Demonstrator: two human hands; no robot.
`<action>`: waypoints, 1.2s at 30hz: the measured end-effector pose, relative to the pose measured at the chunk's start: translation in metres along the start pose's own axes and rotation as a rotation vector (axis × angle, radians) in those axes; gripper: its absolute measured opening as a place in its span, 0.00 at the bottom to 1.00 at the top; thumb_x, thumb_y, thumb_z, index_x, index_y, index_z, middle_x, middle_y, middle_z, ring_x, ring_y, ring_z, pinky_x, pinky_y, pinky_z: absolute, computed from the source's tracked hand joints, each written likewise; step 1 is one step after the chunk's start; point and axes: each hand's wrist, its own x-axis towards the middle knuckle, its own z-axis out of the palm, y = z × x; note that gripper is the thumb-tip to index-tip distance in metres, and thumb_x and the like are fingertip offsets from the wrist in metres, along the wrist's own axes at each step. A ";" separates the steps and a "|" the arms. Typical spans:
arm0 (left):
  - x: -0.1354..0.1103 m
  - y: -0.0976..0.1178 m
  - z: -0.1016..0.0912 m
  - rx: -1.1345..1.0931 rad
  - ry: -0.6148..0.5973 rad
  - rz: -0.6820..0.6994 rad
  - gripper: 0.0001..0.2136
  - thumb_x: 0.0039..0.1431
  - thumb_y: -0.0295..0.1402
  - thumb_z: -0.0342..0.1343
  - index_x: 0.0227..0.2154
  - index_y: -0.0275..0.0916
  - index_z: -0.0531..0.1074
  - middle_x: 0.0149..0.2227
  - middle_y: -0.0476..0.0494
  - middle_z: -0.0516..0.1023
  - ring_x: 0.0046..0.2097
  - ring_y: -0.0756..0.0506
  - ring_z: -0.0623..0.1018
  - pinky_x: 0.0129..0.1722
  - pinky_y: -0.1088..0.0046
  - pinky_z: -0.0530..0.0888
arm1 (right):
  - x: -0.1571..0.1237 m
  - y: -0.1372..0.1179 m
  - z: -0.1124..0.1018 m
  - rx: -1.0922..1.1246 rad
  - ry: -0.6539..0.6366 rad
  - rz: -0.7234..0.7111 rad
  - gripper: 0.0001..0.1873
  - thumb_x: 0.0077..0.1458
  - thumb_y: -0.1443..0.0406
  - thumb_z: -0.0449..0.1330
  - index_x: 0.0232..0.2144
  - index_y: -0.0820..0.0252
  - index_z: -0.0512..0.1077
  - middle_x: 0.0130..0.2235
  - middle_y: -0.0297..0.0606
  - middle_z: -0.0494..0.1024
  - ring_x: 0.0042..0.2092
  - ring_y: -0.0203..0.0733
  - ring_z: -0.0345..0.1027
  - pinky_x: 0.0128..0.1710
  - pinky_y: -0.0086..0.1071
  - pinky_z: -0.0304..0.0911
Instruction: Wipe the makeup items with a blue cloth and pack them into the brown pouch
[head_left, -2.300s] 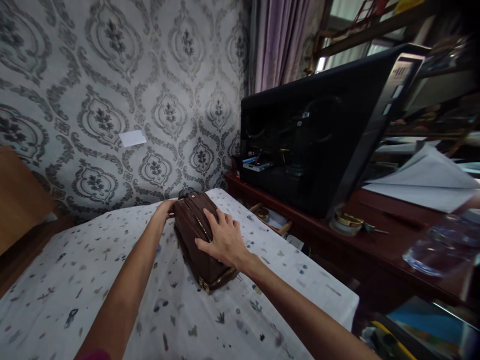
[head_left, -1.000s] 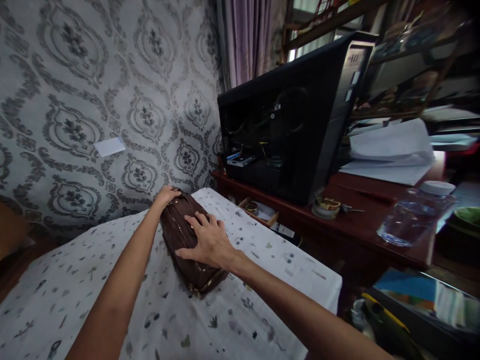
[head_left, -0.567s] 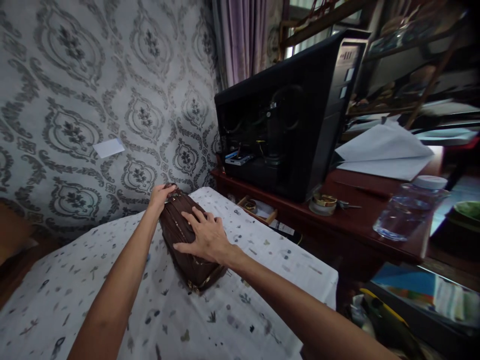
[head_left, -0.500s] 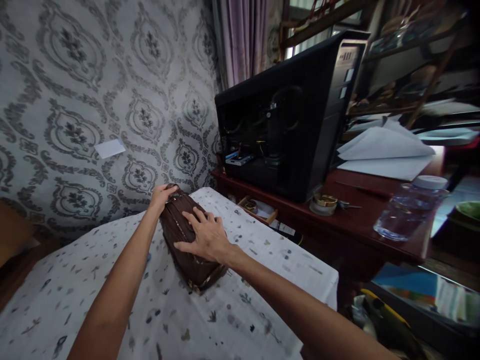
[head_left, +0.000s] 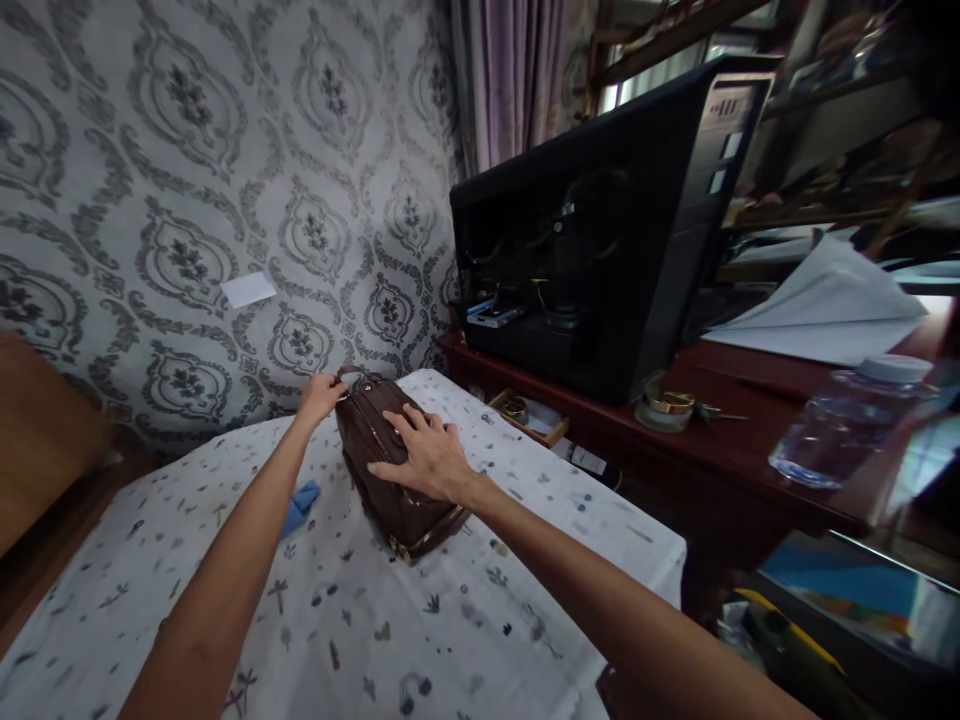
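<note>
A brown leather bag [head_left: 375, 440] with gold zips lies on a white patterned cloth [head_left: 360, 630]. My right hand [head_left: 426, 455] rests flat on its upper side, fingers spread. At the bag's far left corner, my left hand [head_left: 319, 398] is closed in a pinch beside the carry loop [head_left: 358, 372]. The fingertips are against the bag's edge; the exact part between them is too small to make out. A small blue cloth [head_left: 302, 503] lies left of the bag, partly behind my left forearm.
To the right, a dark red desk [head_left: 720, 440] bears a black computer case [head_left: 600, 240], a tape roll [head_left: 665, 408], folded paper [head_left: 832, 305] and a clear bottle [head_left: 844, 425]. A small drawer [head_left: 529, 415] stands open. Patterned wall behind; a cardboard box [head_left: 45, 440] at left.
My left hand has moved off the top of the bag to its left corner, uncovering the carry loop. My right hand stays on the bag. The blue cloth shows more, and the view has turned slightly left.
</note>
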 end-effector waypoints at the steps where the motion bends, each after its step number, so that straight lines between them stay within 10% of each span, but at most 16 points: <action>1: -0.003 0.003 0.000 0.030 0.010 0.014 0.12 0.46 0.39 0.60 0.15 0.42 0.66 0.14 0.51 0.62 0.27 0.44 0.71 0.27 0.72 0.60 | 0.000 0.000 0.000 -0.001 -0.003 0.004 0.45 0.53 0.40 0.59 0.68 0.48 0.56 0.70 0.45 0.55 0.65 0.65 0.54 0.58 0.61 0.54; 17: -0.011 0.043 0.012 0.268 -0.057 0.216 0.05 0.49 0.35 0.59 0.28 0.42 0.71 0.28 0.47 0.75 0.35 0.43 0.73 0.32 0.72 0.63 | -0.023 0.005 0.001 0.063 0.112 0.018 0.51 0.53 0.43 0.61 0.68 0.64 0.52 0.69 0.55 0.55 0.69 0.59 0.48 0.65 0.54 0.48; 36: 0.003 0.045 0.041 0.044 0.033 0.083 0.10 0.49 0.39 0.57 0.19 0.41 0.71 0.21 0.48 0.73 0.29 0.45 0.72 0.29 0.71 0.62 | -0.032 0.016 0.021 0.110 0.276 -0.040 0.42 0.58 0.43 0.58 0.64 0.64 0.62 0.66 0.50 0.63 0.67 0.55 0.51 0.64 0.50 0.51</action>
